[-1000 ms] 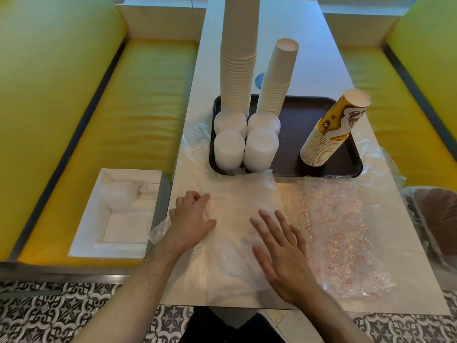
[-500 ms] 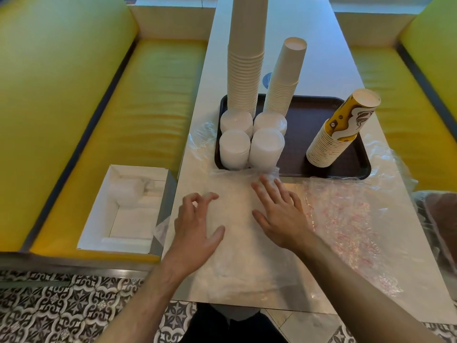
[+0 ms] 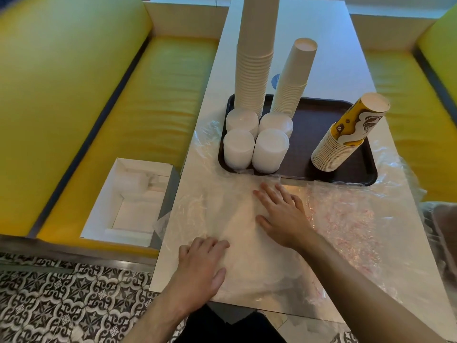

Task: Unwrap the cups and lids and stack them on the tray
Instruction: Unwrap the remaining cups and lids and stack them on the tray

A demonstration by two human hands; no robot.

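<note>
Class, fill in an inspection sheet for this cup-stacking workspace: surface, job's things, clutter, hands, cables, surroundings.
Surface: white table, long and narrow.
Job's things: brown tray holds two plain cup stacks, a tilted printed cup stack and four lid stacks.
Clutter: clear plastic wrap and printed wrap lie flat in front of the tray.
Hands: left hand and right hand press flat on the clear wrap.
Cables: nothing seen.
Surroundings: yellow benches; white box on the left bench; patterned floor.
</note>
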